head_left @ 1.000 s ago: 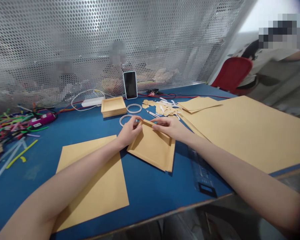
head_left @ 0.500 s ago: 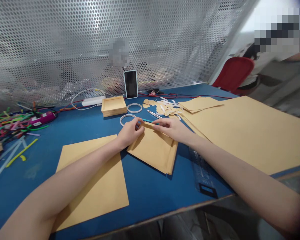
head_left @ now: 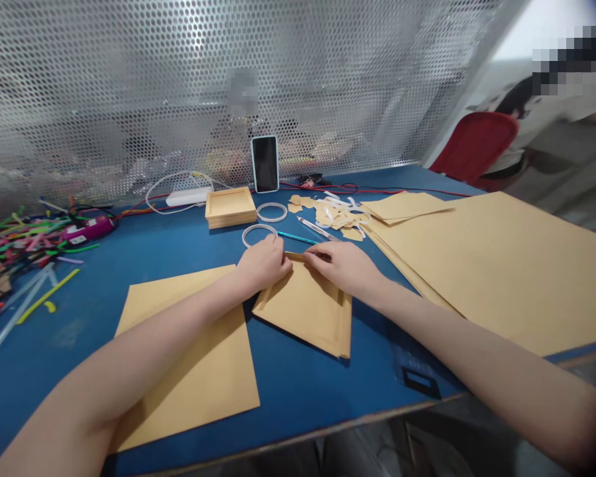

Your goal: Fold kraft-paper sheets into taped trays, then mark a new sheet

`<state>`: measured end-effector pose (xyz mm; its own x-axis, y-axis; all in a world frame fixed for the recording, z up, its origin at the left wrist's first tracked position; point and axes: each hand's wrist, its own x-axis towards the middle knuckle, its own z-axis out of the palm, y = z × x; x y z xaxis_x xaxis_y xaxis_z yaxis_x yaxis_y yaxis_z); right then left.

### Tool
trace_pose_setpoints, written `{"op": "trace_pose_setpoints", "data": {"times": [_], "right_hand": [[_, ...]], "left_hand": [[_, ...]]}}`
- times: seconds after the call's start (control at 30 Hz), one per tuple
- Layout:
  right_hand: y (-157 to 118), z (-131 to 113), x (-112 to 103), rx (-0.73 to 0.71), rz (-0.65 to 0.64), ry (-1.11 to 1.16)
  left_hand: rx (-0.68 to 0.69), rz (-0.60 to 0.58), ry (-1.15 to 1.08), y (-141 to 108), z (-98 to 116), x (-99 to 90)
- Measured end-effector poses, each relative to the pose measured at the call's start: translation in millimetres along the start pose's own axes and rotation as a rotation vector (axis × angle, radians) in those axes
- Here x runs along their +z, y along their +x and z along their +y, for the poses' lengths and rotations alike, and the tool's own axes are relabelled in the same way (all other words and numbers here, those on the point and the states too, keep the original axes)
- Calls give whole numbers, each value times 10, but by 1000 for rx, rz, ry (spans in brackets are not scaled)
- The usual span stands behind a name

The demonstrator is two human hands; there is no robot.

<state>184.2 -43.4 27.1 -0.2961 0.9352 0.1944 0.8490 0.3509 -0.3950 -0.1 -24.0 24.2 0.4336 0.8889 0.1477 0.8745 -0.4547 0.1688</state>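
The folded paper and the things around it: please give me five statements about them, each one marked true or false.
1. The left hand and the right hand both touch the folded paper. True.
2. The phone lies flat, screen down. False: the phone stands up, its dark screen showing.
3. A flat sheet lies partly under the left forearm. True.
4. The red chair is on the left of the picture. False: the red chair is on the right.
5. Paper scraps lie beyond the right hand. True.

Folded paper (head_left: 302, 311) partly out of sight behind both hands (head_left: 345, 266)
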Motion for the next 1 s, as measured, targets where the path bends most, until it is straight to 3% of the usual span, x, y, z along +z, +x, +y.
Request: {"op": "trace_pose_setpoints", "data": {"times": [0.2, 0.37, 0.7, 0.87, 1.0], "right_hand": [[-27, -55, 65, 51, 71, -146], [-24, -64, 123, 34, 96, -134], [0, -55, 143, -269, 231, -48], [-8, -34, 160, -231, 179, -77], [-5, -17, 186, -209, 140, -73]], "left_hand": [[-26, -17, 62, -9, 0, -21], [-61, -5, 104, 5, 13, -8], [-22, -4, 109, -36, 70, -43], [-39, -6, 48, -13, 38, -86], [-42, -76, -66, 73, -80, -99]]}}
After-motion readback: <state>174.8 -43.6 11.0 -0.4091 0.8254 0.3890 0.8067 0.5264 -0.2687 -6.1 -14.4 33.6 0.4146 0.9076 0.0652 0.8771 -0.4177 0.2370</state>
